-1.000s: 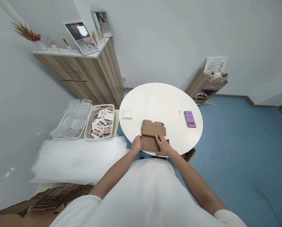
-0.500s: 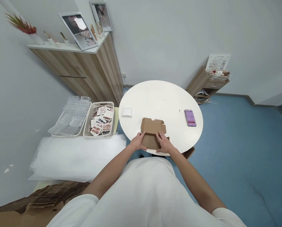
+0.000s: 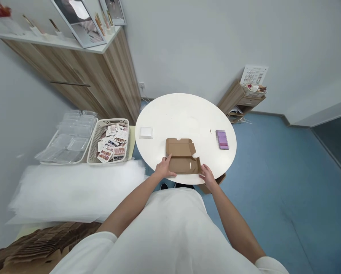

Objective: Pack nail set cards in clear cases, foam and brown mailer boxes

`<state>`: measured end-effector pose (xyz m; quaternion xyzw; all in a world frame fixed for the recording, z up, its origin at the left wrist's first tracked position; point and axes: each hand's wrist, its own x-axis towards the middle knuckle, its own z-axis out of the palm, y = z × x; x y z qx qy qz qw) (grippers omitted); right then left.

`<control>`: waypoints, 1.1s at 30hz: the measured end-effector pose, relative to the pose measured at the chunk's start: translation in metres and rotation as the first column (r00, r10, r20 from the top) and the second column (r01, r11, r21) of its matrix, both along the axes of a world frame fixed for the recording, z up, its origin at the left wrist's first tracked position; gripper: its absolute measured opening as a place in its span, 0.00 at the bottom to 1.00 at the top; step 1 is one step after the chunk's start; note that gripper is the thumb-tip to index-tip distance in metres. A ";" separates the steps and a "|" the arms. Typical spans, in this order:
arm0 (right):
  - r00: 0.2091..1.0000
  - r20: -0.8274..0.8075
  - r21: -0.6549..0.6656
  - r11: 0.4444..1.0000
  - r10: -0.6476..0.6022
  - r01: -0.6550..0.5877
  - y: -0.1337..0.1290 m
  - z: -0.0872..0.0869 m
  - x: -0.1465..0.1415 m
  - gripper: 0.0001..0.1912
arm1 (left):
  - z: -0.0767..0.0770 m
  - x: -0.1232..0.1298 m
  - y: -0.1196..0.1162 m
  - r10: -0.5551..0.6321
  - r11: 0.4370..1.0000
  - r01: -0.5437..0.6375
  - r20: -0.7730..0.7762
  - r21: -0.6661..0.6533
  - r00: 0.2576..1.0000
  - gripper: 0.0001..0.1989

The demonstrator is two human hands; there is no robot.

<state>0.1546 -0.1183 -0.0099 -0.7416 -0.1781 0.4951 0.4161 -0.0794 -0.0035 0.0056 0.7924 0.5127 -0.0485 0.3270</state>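
Note:
A brown cardboard box [image 3: 180, 166] lies on the near part of the white round table, its lid folded back away from me and its right end flap standing up. A small white strip shows on its floor. My left hand [image 3: 163, 168] grips the left end, fingers on the far side and thumb along the front edge. At the right end, my right hand [image 3: 207, 176] has its bent fingers closed against the upright flap.
On the white table [image 3: 187, 110] lie a stack of small white packets [image 3: 146, 132] and a purple blurred phone-like object [image 3: 222, 139]. To the left stand a basket of nail sets [image 3: 90, 146], clear plastic trays [image 3: 76, 140], white sheets [image 3: 73, 190] and flattened cardboard [image 3: 45, 243].
My right hand has moved from inside the box out to its right end, uncovering the floor and white strip. My left hand stays at the left end. The view has shifted.

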 end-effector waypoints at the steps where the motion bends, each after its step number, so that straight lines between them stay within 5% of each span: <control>1: 1.000 -0.014 -0.001 1.000 -0.013 0.013 0.001 0.000 0.000 0.34 | 0.000 0.003 -0.001 0.003 1.000 -0.003 -0.001 0.001 1.000 0.57; 6: 0.998 -0.008 0.002 0.998 0.056 -0.056 0.008 0.007 -0.002 0.29 | 0.002 0.011 -0.006 0.016 1.000 -0.016 0.013 0.015 1.000 0.56; 10: 0.969 0.148 -0.034 0.981 0.196 -0.193 0.021 0.013 -0.001 0.26 | 0.000 0.016 -0.010 0.038 0.999 -0.039 0.038 0.023 0.999 0.56; 18: 0.750 0.526 -0.226 0.916 0.400 -0.330 0.048 0.006 0.005 0.08 | -0.004 0.030 -0.012 0.051 0.999 -0.050 0.056 -0.020 0.997 0.56; 27: 0.688 0.546 -0.248 0.877 0.478 -0.412 0.053 -0.004 0.022 0.06 | 0.000 0.046 -0.007 0.050 0.995 -0.044 0.067 -0.094 0.996 0.58; 33: 0.746 0.484 -0.225 0.889 0.458 -0.399 0.057 0.002 0.036 0.09 | 0.004 0.060 0.001 0.064 0.993 -0.056 0.071 -0.102 0.995 0.58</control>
